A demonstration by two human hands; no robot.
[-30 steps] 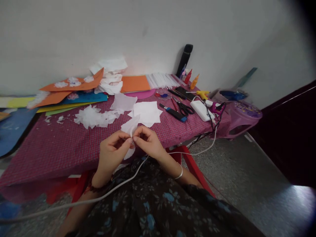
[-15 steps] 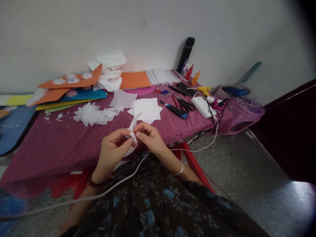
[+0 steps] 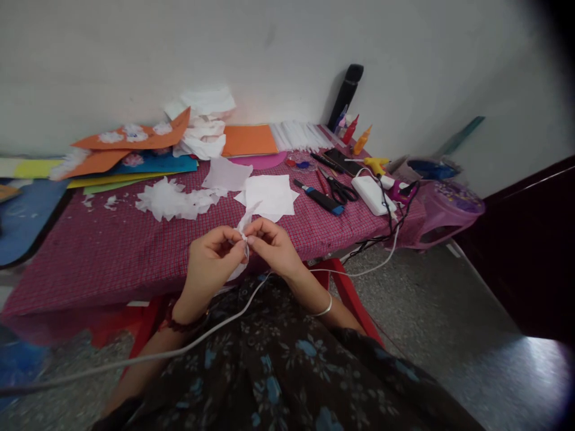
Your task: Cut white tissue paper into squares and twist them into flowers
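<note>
At the near edge of the bench (image 3: 148, 251), approx. mid-length, a thin white paper (image 3: 245, 222) is pinched by the fingertips of both hands; the left hand (image 3: 209, 263) and right hand (image 3: 279, 251) are closed on it. The paper is now gathered narrow at the pinch, so its shape is prob. kept only by this grip. Just beyond, white sheets (image 3: 270, 194) are laid, w/ scissors (image 3: 340, 190) to the right; toward the far edge, an orange sheet (image 3: 250, 140) is seen.
</note>
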